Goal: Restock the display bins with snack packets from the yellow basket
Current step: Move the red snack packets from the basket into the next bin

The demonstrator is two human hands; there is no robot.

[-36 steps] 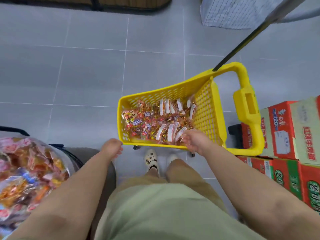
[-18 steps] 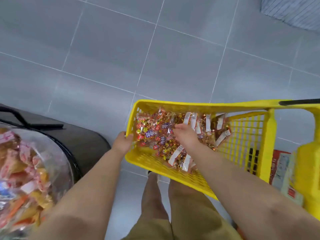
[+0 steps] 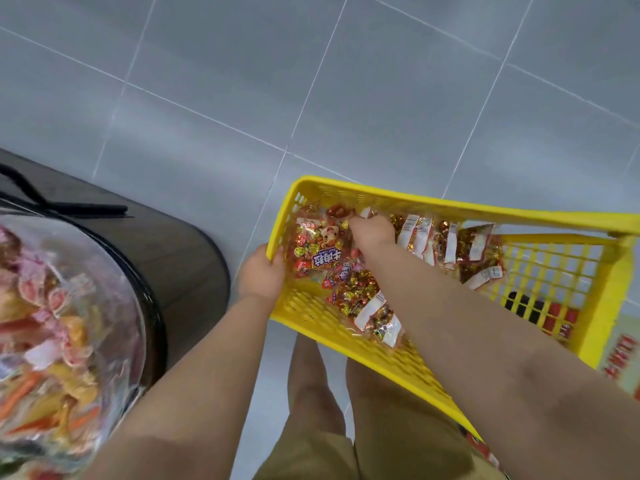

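**Pick from yellow basket [image 3: 450,210]: right hand [image 3: 372,233] on the packets, left hand [image 3: 261,273] on the rim.**
The left hand grips the basket's 9 o'clock corner. The right hand lies knuckles-up on the snack packets [image 3: 322,254] at the 10 o'clock end. Its fingers are hidden, so a grasp cannot be confirmed. The display bin [image 3: 152,306] lies at 8 o'clock, nearer the left hand, beyond the basket wall and a strip of open floor [image 3: 242,81].

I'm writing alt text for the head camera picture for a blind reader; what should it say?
Seen from above, a person's left hand grips the rim of a yellow basket while the right hand reaches in among shiny snack packets. A clear bin of colourful sweets sits at the left, over a grey tiled floor.
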